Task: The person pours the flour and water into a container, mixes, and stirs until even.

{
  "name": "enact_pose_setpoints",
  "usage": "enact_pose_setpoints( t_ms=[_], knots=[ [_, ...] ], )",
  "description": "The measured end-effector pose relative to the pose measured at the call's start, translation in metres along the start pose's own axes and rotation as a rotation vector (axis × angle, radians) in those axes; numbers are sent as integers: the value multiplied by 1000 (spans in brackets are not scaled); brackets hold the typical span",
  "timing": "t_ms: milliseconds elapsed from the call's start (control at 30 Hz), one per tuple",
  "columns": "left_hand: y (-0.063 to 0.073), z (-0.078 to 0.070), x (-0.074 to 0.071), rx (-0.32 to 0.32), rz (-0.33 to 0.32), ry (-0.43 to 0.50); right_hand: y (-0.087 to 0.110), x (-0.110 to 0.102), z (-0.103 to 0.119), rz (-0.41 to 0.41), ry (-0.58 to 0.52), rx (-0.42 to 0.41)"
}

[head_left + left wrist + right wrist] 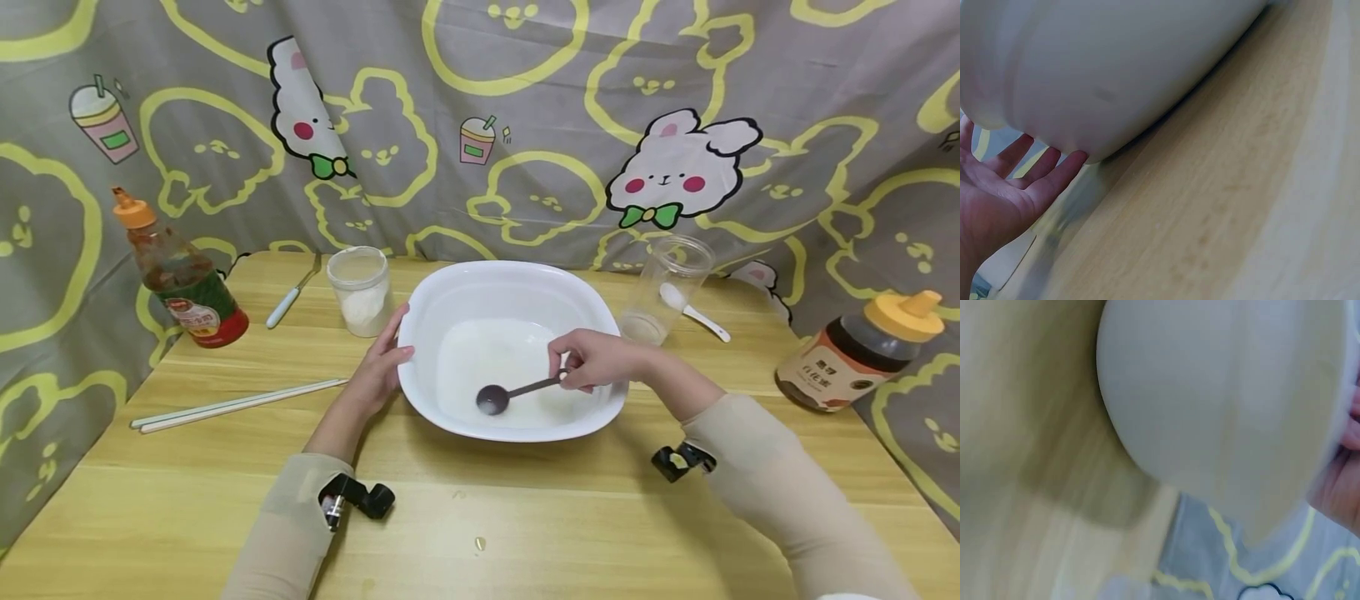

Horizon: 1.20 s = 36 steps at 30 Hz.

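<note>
the right hand (592, 358) pinches the handle of a dark, round-headed spoon (498, 398) inside a big, white, rounded bowl (517, 292) on the yellow-brown wooden table (540, 525). the left hand (377, 368) holds the bowl's side, fingers spread, thumb at the rim.

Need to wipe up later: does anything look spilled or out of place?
Yes: a small shiny spot on the table, on the person's side of the white bowl, looks like a stray drop. Nothing else clearly stands out.

right wrist view: bowl (1204, 406) cut off at top, right hand (1341, 487) cut off at right, dark spoon (492, 400) hidden.
</note>
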<state>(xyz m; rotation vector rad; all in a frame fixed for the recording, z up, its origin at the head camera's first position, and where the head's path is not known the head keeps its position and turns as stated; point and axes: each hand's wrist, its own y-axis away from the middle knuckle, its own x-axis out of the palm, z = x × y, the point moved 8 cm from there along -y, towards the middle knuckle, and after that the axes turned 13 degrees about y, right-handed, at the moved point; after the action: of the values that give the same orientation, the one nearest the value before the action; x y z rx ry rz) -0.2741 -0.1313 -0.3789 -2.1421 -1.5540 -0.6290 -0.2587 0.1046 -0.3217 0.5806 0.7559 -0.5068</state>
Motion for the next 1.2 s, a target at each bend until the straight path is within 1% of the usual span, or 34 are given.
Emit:
enact_pose_setpoints(
  t_ms=[100, 200, 267, 367, 467, 567, 667, 733, 800, 867, 967, 1067, 1133, 1200],
  knots=[
    [0, 0, -1, 1, -2, 4, 14, -11, -8, -22, 46, 43],
    [-1, 0, -1, 2, 4, 9, 24, -26, -19, -74, 99, 104],
    [-1, 0, 0, 5, 8, 9, 25, -35, -26, -117, 133, 140],
    [-1, 0, 0, 4, 13, 9, 21, -44, -35, -170, 153, 184],
    [-1, 0, 0, 3, 14, 6, 11, -47, -41, -206, 151, 232],
    [-1, 0, 1, 2, 17, 6, -4, -44, -42, -231, 100, 259],
    [-1, 0, 0, 3, 13, 5, -22, -37, -36, -245, 31, 237],
    [-1, 0, 1, 2, 11, 6, -31, -30, -31, -236, -19, 207],
    [-1, 1, 1, -1, 12, 7, -36, -22, -24, -223, -41, 179],
    [-1, 1, 1, -5, 13, 9, -38, -14, -18, -202, -57, 150],
    [-1, 2, 1, -4, 11, 14, -33, -3, -9, -158, -66, 89],
    [-1, 0, 1, 1, 3, 9, -23, 6, -2, -101, -78, 25],
    [-1, 0, 0, 4, 1, 7, -13, 8, 0, -70, -69, -3],
    [0, 0, 0, 3, 0, 4, -3, 6, -1, -55, -53, -10]
  ],
)
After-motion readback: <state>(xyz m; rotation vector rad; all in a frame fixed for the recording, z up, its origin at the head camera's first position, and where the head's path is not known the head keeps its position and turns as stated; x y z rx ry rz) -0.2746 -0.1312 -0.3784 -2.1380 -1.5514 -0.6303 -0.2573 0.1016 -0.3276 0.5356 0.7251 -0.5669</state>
